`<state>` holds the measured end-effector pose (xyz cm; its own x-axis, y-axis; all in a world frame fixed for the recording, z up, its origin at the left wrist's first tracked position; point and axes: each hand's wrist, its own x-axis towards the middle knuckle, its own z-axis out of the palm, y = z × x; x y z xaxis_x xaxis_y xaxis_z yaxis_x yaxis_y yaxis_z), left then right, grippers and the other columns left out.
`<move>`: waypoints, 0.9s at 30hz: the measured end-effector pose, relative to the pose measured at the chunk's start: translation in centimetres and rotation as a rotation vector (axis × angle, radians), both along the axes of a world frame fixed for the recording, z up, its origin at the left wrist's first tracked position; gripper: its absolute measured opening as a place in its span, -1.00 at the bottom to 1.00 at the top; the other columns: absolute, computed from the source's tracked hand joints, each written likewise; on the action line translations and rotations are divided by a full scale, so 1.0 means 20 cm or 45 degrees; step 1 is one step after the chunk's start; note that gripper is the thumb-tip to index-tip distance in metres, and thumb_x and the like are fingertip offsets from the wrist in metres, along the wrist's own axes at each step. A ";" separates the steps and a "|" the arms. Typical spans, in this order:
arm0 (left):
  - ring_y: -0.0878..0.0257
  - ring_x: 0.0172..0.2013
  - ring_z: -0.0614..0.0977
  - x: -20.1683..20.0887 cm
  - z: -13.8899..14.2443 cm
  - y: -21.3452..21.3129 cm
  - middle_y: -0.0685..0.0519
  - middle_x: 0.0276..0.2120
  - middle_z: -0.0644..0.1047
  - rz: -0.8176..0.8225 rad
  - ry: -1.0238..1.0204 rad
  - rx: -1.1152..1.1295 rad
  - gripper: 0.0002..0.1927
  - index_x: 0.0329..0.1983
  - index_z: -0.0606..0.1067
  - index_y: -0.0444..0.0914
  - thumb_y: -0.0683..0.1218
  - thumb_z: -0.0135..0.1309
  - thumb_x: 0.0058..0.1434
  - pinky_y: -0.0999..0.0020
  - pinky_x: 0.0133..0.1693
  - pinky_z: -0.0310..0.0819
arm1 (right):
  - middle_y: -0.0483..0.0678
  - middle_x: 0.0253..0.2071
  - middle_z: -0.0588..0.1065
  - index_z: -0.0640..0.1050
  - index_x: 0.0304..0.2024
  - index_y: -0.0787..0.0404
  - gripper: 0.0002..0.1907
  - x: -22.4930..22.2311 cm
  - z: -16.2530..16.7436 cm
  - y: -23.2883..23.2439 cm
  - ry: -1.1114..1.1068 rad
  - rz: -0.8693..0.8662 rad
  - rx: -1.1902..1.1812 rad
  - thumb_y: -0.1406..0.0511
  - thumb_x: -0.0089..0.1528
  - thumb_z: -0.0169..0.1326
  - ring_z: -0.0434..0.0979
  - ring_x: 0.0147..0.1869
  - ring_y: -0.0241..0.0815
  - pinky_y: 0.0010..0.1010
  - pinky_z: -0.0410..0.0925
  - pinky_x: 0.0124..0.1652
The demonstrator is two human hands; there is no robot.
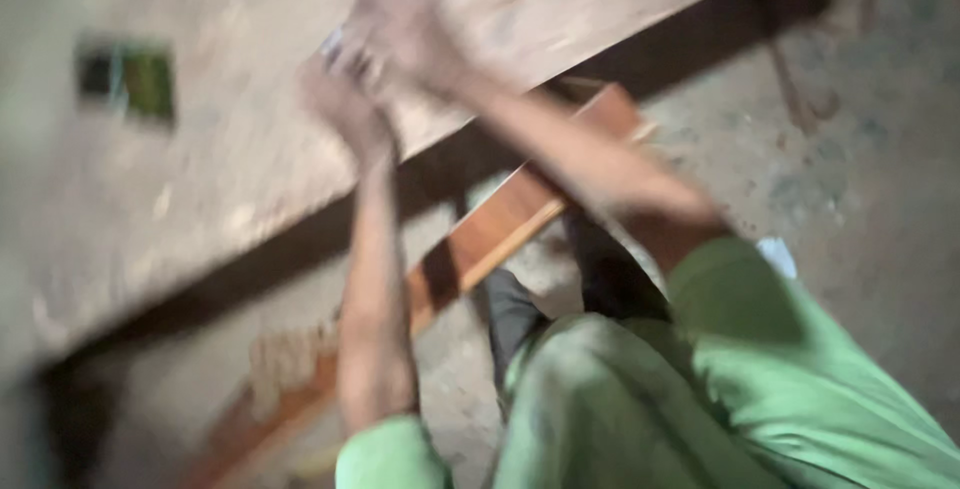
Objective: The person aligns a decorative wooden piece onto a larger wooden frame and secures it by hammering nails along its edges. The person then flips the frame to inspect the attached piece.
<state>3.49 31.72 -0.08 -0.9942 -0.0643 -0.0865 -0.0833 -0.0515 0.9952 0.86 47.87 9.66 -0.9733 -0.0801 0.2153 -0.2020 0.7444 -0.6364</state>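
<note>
The picture is heavily blurred by motion. My left hand and my right hand are raised together over a pale wooden tabletop. Between them sits a small whitish object, too smeared to identify. Which hand grips it cannot be made out. Both forearms reach up from green sleeves at the bottom of the view.
A small green and dark item lies on the tabletop at the left. A reddish-brown wooden plank runs diagonally under the table edge. Grey speckled floor fills the right side. A dark table leg stands at top right.
</note>
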 end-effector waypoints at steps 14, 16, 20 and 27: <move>0.01 0.12 0.49 -0.02 0.09 -0.04 -0.06 -0.03 0.48 -0.092 0.259 -1.361 -0.64 0.07 0.44 -0.24 0.09 -0.23 0.54 -0.20 0.46 -0.12 | 0.04 0.07 0.51 0.50 0.19 0.12 -0.67 -0.03 0.15 0.36 0.144 -0.188 -0.249 0.29 0.39 -0.05 0.50 0.18 0.03 -0.26 0.42 0.03; -0.09 0.14 0.46 -0.02 0.17 0.04 -0.10 0.00 0.48 -0.088 0.312 -1.332 -0.65 0.11 0.44 -0.25 0.08 -0.19 0.54 -0.25 0.40 -0.15 | 0.05 -0.02 0.52 0.56 0.12 0.06 -0.73 -0.12 0.15 0.64 0.119 -0.199 0.032 0.31 0.37 0.00 0.52 0.17 0.06 -0.08 0.39 0.14; -0.10 0.16 0.45 -0.06 0.29 0.12 -0.10 0.04 0.49 -0.066 0.289 -1.345 -0.67 0.07 0.45 -0.21 0.08 -0.10 0.44 -0.27 0.35 -0.18 | 0.16 0.02 0.47 0.53 -0.02 0.22 -0.45 -0.11 0.15 0.91 0.462 -0.185 0.425 0.07 0.03 0.28 0.43 0.07 0.21 -0.03 0.29 -0.03; -0.13 0.15 0.42 -0.07 0.33 0.12 -0.07 0.05 0.48 -0.072 0.122 -1.334 -0.68 0.06 0.47 -0.18 0.09 -0.05 0.41 -0.14 0.30 0.03 | 0.13 -0.24 0.50 0.56 -0.17 0.21 -0.86 -0.30 0.21 0.93 0.160 -0.107 0.590 0.37 0.23 0.21 0.50 -0.09 0.16 -0.01 0.31 -0.13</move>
<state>2.11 34.11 6.49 -0.9978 -0.0150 0.0646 0.0225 0.8396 0.5428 -5.08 66.52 13.86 -0.9492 -0.1174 0.2919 -0.1829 0.9608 -0.2084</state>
